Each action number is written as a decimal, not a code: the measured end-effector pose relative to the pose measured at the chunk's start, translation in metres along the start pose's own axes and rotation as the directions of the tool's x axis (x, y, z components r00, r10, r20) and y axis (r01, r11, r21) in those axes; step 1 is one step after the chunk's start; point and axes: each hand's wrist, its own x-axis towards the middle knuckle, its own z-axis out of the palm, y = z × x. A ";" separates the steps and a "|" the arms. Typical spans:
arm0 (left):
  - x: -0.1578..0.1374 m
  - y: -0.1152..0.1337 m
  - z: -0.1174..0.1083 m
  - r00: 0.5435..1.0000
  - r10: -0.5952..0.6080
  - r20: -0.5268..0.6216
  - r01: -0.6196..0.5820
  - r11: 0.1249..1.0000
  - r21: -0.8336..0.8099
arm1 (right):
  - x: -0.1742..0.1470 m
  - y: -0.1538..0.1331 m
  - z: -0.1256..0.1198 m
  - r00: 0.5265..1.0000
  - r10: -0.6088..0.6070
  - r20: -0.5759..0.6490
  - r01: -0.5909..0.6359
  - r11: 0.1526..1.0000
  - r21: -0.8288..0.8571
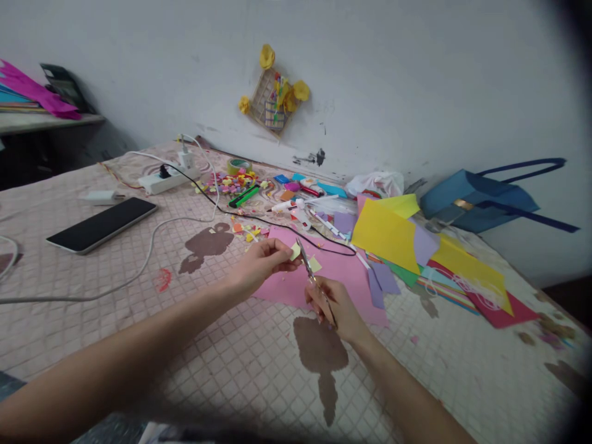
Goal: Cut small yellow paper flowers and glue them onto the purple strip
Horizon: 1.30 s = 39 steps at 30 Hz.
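Scissors could be closed on the left hand, or the small pale-yellow paper cut askew, because the piece is pinched right beside the blades. The left grip is clamped on that paper, at eleven o'clock from the right hand, above the pink sheet; the right grip is wrapped around the handles, with forearms angled in from eight and between four and five o'clock.

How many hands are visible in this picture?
2: the left hand pinches a small pale yellow paper piece over the pink sheet; the right hand holds the scissors.
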 end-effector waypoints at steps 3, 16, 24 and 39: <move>0.000 0.001 0.000 1.000 0.001 0.002 -0.001 1.000 0.009 | 0.000 0.001 -0.001 1.000 -0.015 -0.005 0.015 0.999 -0.033; -0.001 0.001 0.000 1.000 0.013 0.004 -0.013 1.000 0.013 | 0.001 0.006 -0.002 1.000 -0.013 -0.020 0.011 0.998 -0.066; 0.000 0.000 0.000 1.000 0.018 0.007 -0.018 1.000 0.006 | 0.001 0.005 -0.003 0.999 -0.037 -0.023 0.034 0.993 -0.109; -0.004 -0.011 0.004 0.999 -0.045 0.005 0.044 0.990 0.131 | 0.002 -0.001 0.005 0.980 -0.091 -0.177 0.102 0.993 0.054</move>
